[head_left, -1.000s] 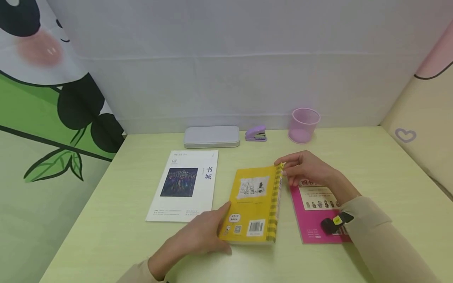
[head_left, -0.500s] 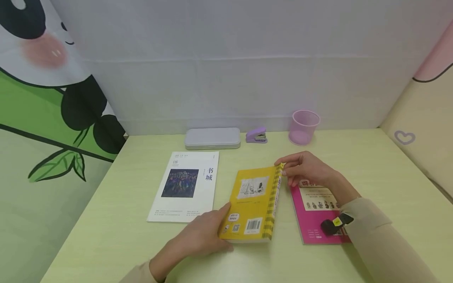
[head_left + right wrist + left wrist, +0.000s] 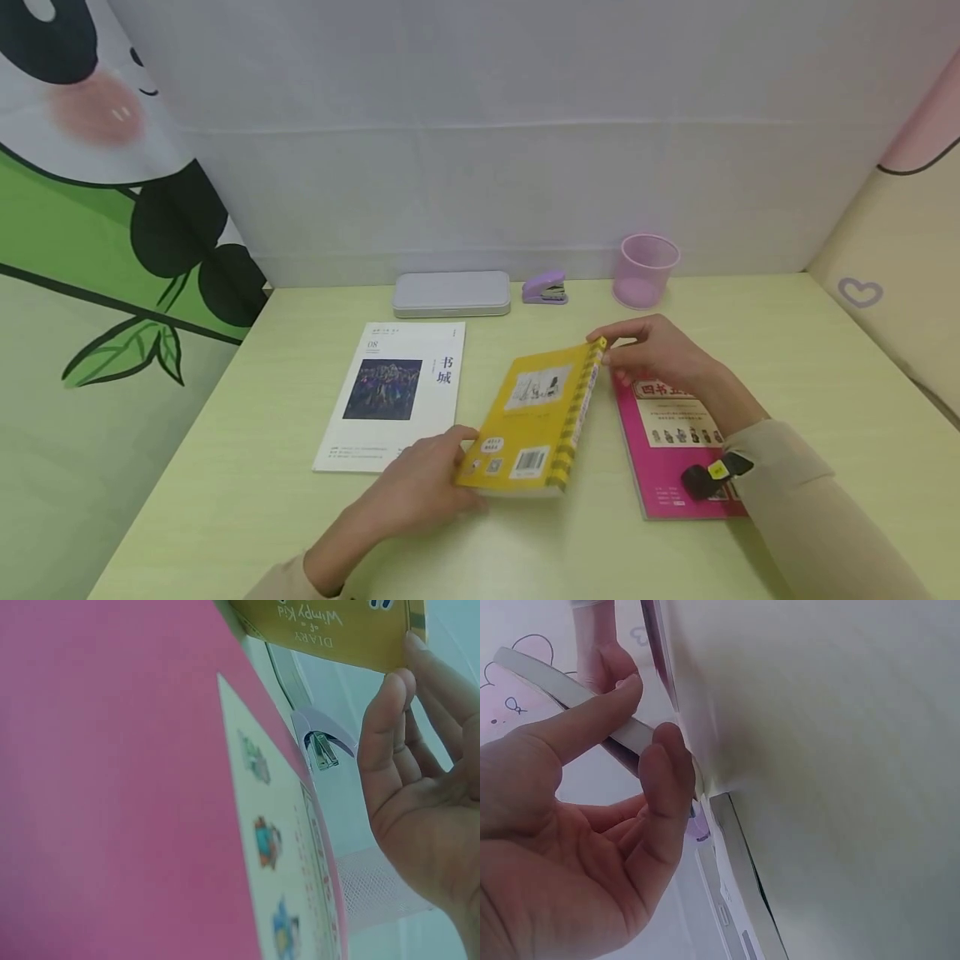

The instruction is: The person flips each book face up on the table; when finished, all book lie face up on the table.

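A yellow paperback book (image 3: 528, 417), its barcode side up, is held tilted above the middle of the table by both hands. My left hand (image 3: 423, 487) grips its lower left corner; in the left wrist view the thumb lies on one side of the book (image 3: 566, 690) and fingers on the other. At the upper right corner, by the spine, my right hand (image 3: 663, 357) pinches the book. Its other cover (image 3: 315, 630) shows "Diary of a Wimpy Kid" in the right wrist view. Under my right forearm lies a pink book (image 3: 660, 479), partly covered.
Left of the yellow book lies a white magazine (image 3: 386, 392) with a dark picture. Along the back stand a pale flat case (image 3: 452, 293), a purple stapler (image 3: 545, 288) and a pink mesh cup (image 3: 647, 271). A white cloth backdrop (image 3: 480, 167) rises behind them.
The yellow book has lifted and tilted more, its lower end shifting left and up. Both hands moved with it, the left slightly leftward, the right slightly up.
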A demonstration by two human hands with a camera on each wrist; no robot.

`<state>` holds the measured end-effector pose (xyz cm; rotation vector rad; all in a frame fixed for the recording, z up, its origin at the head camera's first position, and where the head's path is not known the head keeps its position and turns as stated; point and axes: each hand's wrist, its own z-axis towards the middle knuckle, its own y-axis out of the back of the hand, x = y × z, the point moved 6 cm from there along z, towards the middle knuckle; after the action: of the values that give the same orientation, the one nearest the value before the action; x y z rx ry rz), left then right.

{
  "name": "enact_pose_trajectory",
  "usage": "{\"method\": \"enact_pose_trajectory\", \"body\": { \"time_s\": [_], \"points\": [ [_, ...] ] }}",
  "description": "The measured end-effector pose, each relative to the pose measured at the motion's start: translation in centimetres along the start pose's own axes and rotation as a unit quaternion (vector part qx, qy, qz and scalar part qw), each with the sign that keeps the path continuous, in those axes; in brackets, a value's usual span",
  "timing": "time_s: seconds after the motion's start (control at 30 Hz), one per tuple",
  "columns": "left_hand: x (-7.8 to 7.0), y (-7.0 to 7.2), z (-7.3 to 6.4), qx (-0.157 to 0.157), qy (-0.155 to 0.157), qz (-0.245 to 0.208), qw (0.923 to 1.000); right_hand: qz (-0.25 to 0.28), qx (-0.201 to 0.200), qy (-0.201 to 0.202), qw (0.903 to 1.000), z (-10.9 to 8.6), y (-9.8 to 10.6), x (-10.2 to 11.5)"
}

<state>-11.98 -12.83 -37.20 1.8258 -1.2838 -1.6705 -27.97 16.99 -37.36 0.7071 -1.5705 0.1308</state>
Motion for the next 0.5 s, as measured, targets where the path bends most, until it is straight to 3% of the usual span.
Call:
{"method": "enact_pose_trajectory", "body": {
  "time_s": [0.27, 0.5],
  "points": [
    [0.1, 0.6, -0.4, -0.015, 0.008, -0.018, 0.9997, -0.004, -0.019, -0.003, 0.9998, -0.1, 0.3, 0.5],
    [0.0, 1.4, -0.7, -0.024, 0.002, -0.041, 0.9989, 0.010, -0.018, 0.017, 0.9996, 0.0, 0.8, 0.8]
  ]
}}
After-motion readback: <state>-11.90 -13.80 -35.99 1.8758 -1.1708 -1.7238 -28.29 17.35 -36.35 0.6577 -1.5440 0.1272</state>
